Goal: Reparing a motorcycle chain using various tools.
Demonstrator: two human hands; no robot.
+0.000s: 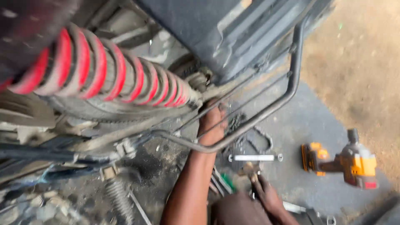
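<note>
No pkgs, labels, signs or screens visible.

Up left, coil spring (104,71) slanting down toward the frame joint, just above the tyre (96,109). Below and right of it, bent metal rail (266,112), with the left hand (211,125) reaching up behind it, near the spring's lower end. Lower down, right hand (266,193) on the ground among loose tools. Right of both, well apart, power drill (346,162) lying on the ground; between, a wrench (254,158).
</note>
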